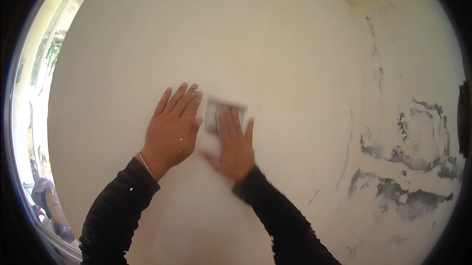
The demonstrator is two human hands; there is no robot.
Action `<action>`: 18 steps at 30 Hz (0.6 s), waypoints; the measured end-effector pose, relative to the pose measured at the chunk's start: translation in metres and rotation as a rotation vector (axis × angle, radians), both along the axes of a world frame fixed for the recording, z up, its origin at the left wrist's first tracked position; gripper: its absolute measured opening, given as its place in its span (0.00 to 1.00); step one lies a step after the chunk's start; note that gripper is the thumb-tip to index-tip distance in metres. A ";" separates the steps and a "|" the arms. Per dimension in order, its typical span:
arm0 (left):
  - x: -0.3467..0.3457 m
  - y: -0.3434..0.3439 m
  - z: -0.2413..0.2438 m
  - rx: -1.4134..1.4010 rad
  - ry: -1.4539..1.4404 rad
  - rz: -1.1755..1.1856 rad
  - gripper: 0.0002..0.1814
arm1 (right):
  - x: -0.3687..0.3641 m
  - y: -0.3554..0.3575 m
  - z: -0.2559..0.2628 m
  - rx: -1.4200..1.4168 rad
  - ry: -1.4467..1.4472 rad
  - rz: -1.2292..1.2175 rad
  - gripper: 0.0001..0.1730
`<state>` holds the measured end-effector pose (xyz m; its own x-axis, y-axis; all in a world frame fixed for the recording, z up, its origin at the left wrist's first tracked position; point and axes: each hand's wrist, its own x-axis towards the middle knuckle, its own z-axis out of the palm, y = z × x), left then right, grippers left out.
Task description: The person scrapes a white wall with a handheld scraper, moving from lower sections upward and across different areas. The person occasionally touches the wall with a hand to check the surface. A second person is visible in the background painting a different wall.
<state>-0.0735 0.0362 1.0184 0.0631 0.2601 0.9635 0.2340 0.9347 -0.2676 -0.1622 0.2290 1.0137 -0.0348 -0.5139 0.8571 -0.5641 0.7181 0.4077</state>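
Observation:
My left hand (172,124) lies flat against an off-white wall (280,62), its fingers slightly spread and nothing in it. White specks dot the skin and the dark sleeve, and a thin bracelet circles the wrist. Just to its right, my right hand (236,143) presses a flat rectangular pad (212,115), greyish with a darker upper edge, against the wall. Fingers lie over the pad, and motion blurs both, so I cannot tell whether it is sandpaper or a scraper. The pad's lower right part is hidden under the hand.
Dark, flaking patches (413,195) mark the wall at the right, with a broken line of grey spots (372,36) above. At the far left, a bright opening with a pale frame (46,43) shows foliage and bundled grey material (48,198). A dark object (462,119) juts in at the right rim.

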 end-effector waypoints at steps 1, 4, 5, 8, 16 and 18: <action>0.001 -0.003 -0.001 -0.033 -0.016 0.016 0.25 | -0.001 0.002 -0.002 -0.019 0.023 -0.013 0.58; 0.001 -0.015 -0.005 -0.064 -0.069 0.073 0.26 | -0.017 -0.003 0.011 0.007 0.097 -0.100 0.58; -0.002 -0.017 -0.004 -0.066 -0.083 0.080 0.27 | -0.016 -0.007 0.013 -0.051 0.096 -0.063 0.58; -0.016 -0.013 0.000 -0.070 -0.045 0.114 0.31 | -0.013 -0.017 0.006 -0.172 0.131 0.004 0.56; -0.062 0.049 0.039 -0.247 -0.026 0.134 0.44 | -0.027 0.051 -0.097 -0.127 -0.202 -0.157 0.54; -0.059 0.055 0.039 -0.269 -0.042 0.150 0.44 | -0.061 0.066 -0.045 -0.266 -0.016 -0.146 0.53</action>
